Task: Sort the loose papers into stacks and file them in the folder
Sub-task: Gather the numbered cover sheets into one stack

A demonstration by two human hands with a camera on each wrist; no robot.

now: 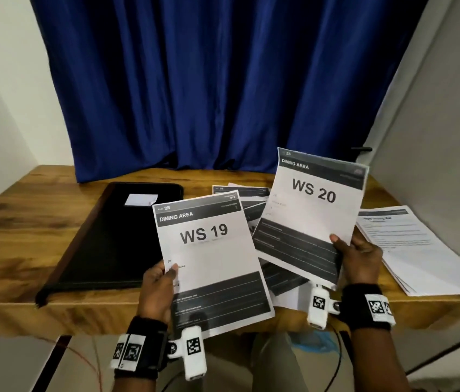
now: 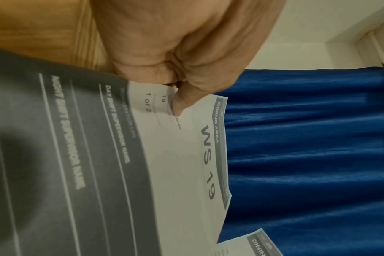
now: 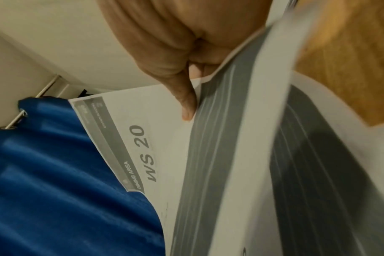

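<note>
- Left hand (image 1: 156, 287) is pinching the WS 19 sheet (image 1: 209, 258) at its left edge, thumb on the printed face, lower centre of the head view.
- Right hand (image 1: 360, 260) is pinching the WS 20 sheet (image 1: 311, 216) near its lower right corner, right of centre.
- Loose papers (image 1: 247, 199) are lying fanned on the wooden table (image 1: 11, 239) behind both sheets.
- Closed black folder (image 1: 110, 236) is lying left of centre; a white stack (image 1: 418, 250) is sitting at far right.

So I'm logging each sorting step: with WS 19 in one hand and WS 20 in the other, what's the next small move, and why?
Probably lay the WS 19 sheet from the left hand down on bare table to begin a stack. Both hands are full, the right hand pinching the WS 20 sheet, loose papers remain unsorted, and the black folder is closed.
</note>
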